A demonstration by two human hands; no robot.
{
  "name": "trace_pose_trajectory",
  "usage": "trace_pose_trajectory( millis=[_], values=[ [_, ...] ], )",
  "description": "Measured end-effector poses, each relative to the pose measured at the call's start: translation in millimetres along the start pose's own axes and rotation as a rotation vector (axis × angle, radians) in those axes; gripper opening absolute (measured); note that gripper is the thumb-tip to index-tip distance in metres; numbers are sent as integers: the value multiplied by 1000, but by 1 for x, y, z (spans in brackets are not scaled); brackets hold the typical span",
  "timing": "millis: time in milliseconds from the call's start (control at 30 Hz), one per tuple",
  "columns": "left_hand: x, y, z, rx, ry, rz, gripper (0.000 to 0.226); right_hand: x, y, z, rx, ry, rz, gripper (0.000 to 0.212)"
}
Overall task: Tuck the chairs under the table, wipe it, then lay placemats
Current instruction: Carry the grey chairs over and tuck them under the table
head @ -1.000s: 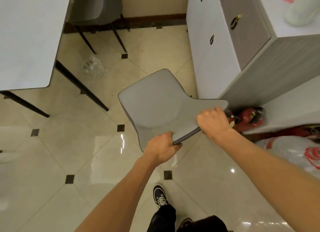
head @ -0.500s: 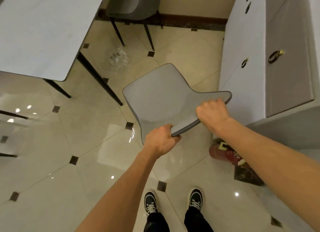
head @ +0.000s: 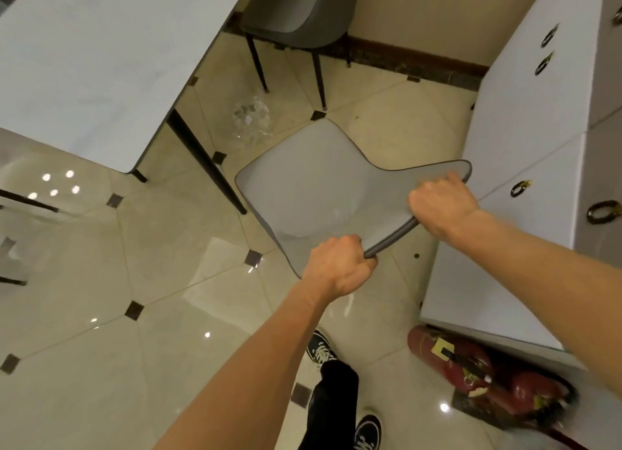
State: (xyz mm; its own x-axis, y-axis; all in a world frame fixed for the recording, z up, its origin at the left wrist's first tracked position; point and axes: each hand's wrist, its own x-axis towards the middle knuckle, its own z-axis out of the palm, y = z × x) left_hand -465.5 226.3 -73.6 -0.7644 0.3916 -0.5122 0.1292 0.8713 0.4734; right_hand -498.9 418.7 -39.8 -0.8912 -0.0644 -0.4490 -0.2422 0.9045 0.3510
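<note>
A grey chair [head: 313, 187] stands in the middle of the view, seen from above, its seat pointing toward the table. My left hand [head: 336, 268] grips the left end of the chair's back edge. My right hand [head: 437, 207] grips the right end of the same edge. The white table [head: 94, 62] fills the upper left, its near corner and a black leg a short way left of the chair. A second grey chair [head: 296, 8] stands at the table's far side by the wall.
A white cabinet [head: 525, 167] with ring handles runs close along the chair's right. Red fire extinguishers [head: 471, 369] lie on the floor at the cabinet's near end. A clear crumpled plastic thing [head: 250, 118] lies on the tiles between table and chair. My shoes are below.
The chair has moved forward along the cabinet, nearer the table corner and the far chair, with both hands keeping their grip. The fire extinguishers now lie behind me to the right.
</note>
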Motion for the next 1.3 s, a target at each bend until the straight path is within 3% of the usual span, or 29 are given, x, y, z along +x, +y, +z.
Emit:
trace_pose_trajectory(
  millis=[333,467,733,1300],
  values=[
    [76,24,-41,89,55,220,28,78,65,-19,-135,-29,-154,25],
    [95,24,-53,95,103,243,28,102,73,-20,-130,63,-126,23],
    [169,30,-93,49,195,173,29,193,113,-47,-166,185,-214,16],
    [305,14,-197,21,345,-51,33,369,142,-144,-264,276,-295,19]
  ],
)
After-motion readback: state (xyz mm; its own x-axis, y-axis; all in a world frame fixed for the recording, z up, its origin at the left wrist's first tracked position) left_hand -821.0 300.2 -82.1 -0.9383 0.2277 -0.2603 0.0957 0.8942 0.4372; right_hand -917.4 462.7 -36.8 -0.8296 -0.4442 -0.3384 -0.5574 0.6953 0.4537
